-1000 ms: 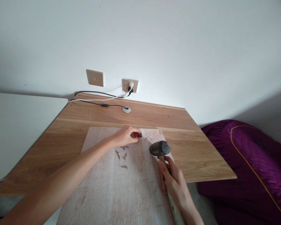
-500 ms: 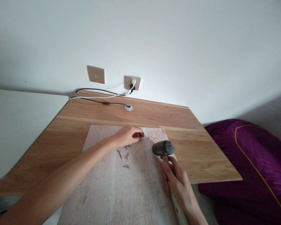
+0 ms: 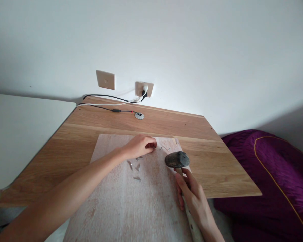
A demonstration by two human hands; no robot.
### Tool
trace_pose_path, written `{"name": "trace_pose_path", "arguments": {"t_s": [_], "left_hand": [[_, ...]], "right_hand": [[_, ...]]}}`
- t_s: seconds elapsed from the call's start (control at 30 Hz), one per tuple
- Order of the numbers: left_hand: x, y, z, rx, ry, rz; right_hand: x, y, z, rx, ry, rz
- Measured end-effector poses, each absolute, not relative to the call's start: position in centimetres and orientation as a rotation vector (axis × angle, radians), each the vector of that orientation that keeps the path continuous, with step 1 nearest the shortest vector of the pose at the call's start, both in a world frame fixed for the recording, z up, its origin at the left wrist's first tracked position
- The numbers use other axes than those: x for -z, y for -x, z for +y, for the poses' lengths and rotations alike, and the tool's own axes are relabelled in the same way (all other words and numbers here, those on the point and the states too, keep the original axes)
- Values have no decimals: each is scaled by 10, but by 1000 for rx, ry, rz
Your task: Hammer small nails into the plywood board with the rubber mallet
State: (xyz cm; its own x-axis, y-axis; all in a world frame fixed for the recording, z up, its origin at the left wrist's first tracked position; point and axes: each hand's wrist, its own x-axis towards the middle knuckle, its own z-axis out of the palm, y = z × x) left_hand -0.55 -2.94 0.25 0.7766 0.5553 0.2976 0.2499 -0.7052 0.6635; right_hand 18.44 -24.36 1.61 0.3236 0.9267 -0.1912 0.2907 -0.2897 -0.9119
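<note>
My right hand (image 3: 192, 193) is wrapped around the handle of a hammer (image 3: 177, 159). Its dark, blocky head is raised a little over the right part of a whitish board (image 3: 131, 208). Near the board's far edge, my left hand (image 3: 143, 145) is closed in a pinch, fingertips low over the surface. Whatever lies between those fingertips is too small or hidden to make out. Several small metal nails (image 3: 138, 167) are scattered on the board below my left wrist. Two more little nails (image 3: 169, 149) show between my left fingers and the hammer head.
The board rests on a wooden desktop (image 3: 217, 174). Black and white cables (image 3: 103, 104) run along the back to a wall socket (image 3: 149, 90), near a round cable hole (image 3: 139, 116). A white surface (image 3: 27, 134) adjoins at left; a purple cloth-covered bulk (image 3: 275, 181) stands at right.
The whole view has shifted slightly, so everything appears a few pixels further right. Both hands and the hammer keep nearly the same places over the board.
</note>
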Motion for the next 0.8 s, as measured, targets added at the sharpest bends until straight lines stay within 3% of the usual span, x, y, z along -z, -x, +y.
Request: {"name": "trace_pose_path", "arguments": {"t_s": [0.8], "left_hand": [[8, 7, -28, -703, -2241, 559]], "right_hand": [[-57, -169, -194, -875, 1847, -1458]]}}
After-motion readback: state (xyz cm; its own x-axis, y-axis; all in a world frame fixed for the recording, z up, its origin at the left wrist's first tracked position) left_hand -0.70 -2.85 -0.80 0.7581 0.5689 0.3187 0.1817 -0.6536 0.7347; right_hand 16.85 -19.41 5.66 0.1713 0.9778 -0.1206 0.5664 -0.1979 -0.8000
